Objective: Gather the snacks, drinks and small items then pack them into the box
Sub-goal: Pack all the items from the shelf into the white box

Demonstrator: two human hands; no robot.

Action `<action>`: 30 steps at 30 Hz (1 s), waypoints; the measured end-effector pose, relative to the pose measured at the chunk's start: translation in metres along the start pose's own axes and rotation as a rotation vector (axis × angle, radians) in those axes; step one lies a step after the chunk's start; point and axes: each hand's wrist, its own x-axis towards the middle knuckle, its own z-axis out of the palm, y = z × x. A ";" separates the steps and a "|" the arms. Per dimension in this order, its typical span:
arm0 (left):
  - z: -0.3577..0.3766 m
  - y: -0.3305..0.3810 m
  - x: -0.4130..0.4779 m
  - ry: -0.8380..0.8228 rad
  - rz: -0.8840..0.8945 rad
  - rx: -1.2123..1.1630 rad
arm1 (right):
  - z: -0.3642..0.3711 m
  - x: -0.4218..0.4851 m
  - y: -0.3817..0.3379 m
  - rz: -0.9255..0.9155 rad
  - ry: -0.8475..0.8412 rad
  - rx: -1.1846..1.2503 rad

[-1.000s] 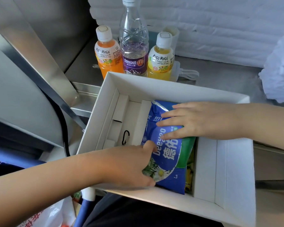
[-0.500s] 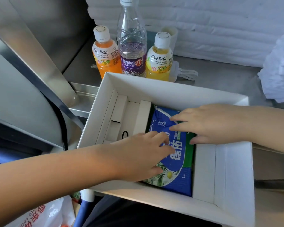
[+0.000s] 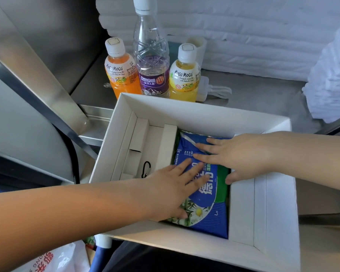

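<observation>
A white cardboard box (image 3: pixel 194 111) lies open in front of me. In its middle compartment lies a blue and green packet (image 3: pixel 214 214), flat. My left hand (image 3: pixel 173 191) presses on the packet's left side with straight fingers. From the right, my right hand (image 3: pixel 241 156) lies flat on the packet's upper part, its thumb at the green edge. A small black carabiner (image 3: pixel 146 169) lies in the box's left compartment. Behind the box stand an orange juice bottle (image 3: pixel 120 69), a clear water bottle (image 3: pixel 151 55) and a yellow juice bottle (image 3: pixel 185 75).
A white charger with its cable (image 3: pixel 214 89) lies on the steel counter (image 3: pixel 263 99) behind the box. White padding (image 3: pixel 263 36) lines the back wall. A slanted metal beam (image 3: pixel 37 79) runs along the left. A white plastic bag (image 3: pixel 57 260) sits at the bottom left.
The packet has sunk from tilted to flat in the compartment. My left hand moved from its lower edge onto its top, and my right hand has flattened on it.
</observation>
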 end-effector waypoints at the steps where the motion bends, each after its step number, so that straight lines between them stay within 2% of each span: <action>1: -0.002 -0.002 0.002 0.015 -0.037 0.015 | -0.001 -0.002 0.001 0.006 -0.011 0.000; 4: -0.006 -0.004 0.007 0.037 -0.095 0.084 | -0.004 -0.008 0.004 0.034 -0.042 0.014; 9: -0.004 -0.005 0.015 0.000 -0.118 0.071 | 0.005 -0.006 -0.004 0.062 -0.068 -0.001; 15: -0.011 -0.008 0.020 -0.012 -0.148 0.115 | 0.002 -0.006 -0.004 0.099 -0.041 0.069; 19: -0.018 -0.012 0.023 -0.024 -0.232 0.162 | 0.008 -0.006 -0.010 0.168 0.002 0.001; 30: -0.033 -0.006 0.038 -0.123 -0.318 0.222 | 0.010 -0.004 -0.021 0.217 -0.081 0.018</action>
